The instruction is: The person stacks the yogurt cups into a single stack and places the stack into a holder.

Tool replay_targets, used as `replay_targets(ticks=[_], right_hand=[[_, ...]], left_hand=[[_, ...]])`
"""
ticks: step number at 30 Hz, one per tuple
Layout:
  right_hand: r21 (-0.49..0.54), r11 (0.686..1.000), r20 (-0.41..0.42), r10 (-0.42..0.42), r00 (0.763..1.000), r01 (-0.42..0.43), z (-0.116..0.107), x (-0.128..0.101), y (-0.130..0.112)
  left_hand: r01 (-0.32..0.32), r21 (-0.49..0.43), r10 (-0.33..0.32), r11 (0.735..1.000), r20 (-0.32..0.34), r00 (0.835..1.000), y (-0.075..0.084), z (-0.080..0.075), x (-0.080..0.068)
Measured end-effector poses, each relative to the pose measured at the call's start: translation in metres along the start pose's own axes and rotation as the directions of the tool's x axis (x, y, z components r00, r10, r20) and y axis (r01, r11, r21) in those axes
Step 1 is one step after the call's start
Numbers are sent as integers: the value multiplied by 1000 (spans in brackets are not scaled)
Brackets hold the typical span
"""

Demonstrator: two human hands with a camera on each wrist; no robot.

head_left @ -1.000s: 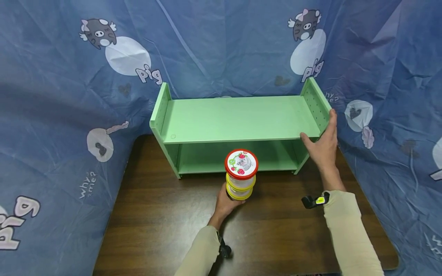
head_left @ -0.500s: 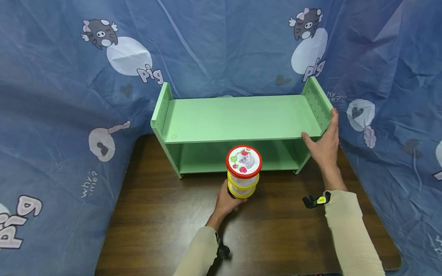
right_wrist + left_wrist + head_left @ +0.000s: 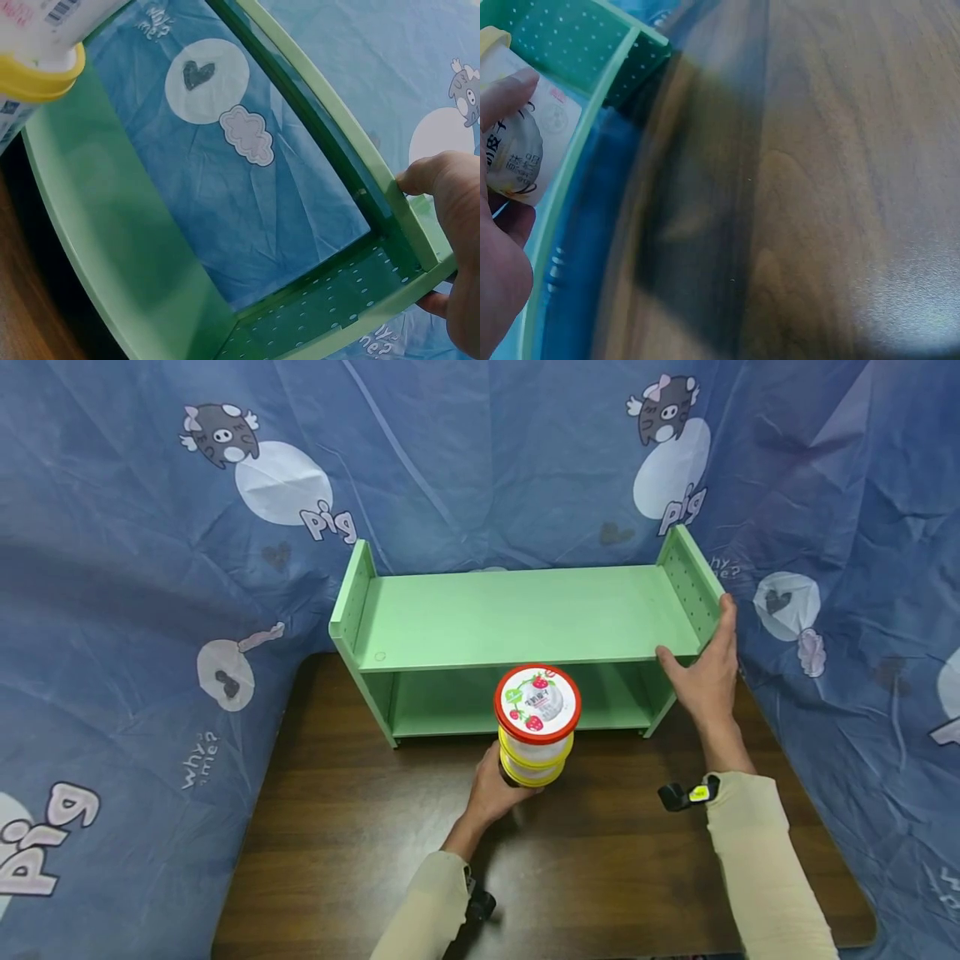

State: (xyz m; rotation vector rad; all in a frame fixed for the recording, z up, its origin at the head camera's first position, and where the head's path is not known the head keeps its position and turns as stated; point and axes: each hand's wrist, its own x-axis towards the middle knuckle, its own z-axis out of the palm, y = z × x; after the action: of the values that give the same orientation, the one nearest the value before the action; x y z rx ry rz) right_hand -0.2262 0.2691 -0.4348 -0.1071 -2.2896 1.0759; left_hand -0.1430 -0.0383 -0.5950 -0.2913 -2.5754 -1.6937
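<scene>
My left hand [image 3: 489,793] grips a stack of round white tubs low down, over the table in front of the shelf. The top tub has a red-rimmed lid [image 3: 537,703] printed with strawberries; yellow rims [image 3: 534,770] show beneath it. In the left wrist view my thumb lies across a printed tub [image 3: 551,120]; the right wrist view catches part of the stack with a yellow rim [image 3: 41,81]. My right hand [image 3: 705,681] holds the right front corner of the green shelf [image 3: 510,618], thumb at the upper board's front edge and fingers around the side panel [image 3: 322,300].
The two-level green shelf stands at the back of the brown wooden table [image 3: 360,843], close to a blue cloth backdrop [image 3: 480,460] with pig prints. Raised side panels [image 3: 351,593] edge its upper board. Small black wrist cameras [image 3: 675,797] sit on both wrists.
My left hand has moved the tub stack slightly right and toward the shelf, and the red lid looks larger, closer to the head camera. My right hand keeps its hold on the shelf.
</scene>
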Motion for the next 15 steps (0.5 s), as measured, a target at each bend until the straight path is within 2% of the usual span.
replay_targets(ticks=[15], right_hand=[[5,1000,6,5,1000,-5,0,3,-1]], left_hand=[[-52,45,52,998,-16,998,30,-14,5]])
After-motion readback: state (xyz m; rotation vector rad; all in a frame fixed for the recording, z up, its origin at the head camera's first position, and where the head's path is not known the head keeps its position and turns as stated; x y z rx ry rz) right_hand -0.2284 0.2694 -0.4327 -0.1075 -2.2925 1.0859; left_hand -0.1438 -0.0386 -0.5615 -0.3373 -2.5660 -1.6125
